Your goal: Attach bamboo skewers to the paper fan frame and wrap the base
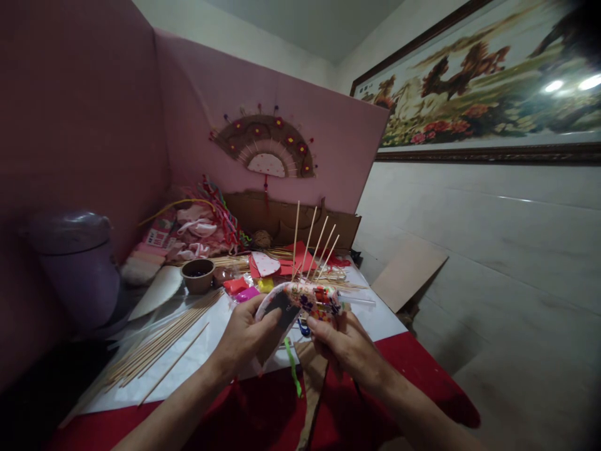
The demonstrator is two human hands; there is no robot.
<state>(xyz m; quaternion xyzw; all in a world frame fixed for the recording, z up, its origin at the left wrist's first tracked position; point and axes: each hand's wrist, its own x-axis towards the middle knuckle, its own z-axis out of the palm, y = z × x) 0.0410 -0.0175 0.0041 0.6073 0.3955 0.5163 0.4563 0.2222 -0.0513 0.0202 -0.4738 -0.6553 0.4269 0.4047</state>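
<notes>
My left hand (248,332) is closed on the edge of a dark, rounded fan base (285,321) with a pale pink rim, thumb on its face. Several thin wooden sticks (313,241) rise in a spread behind it. Closed round a floral-patterned glue gun (325,299), my right hand (345,341) is close to the base's right side. A clear glue stick (359,301) juts out to the right. The gun's tip is hidden, so I cannot tell whether it touches the base.
Bamboo sticks (164,344) lie on the left of the white tabletop. Behind them are a brown cup (198,276), coloured clay packs (235,285) and red paper (300,254). A finished fan (263,134) hangs on the pink board. A green strip (292,366) lies below my hands.
</notes>
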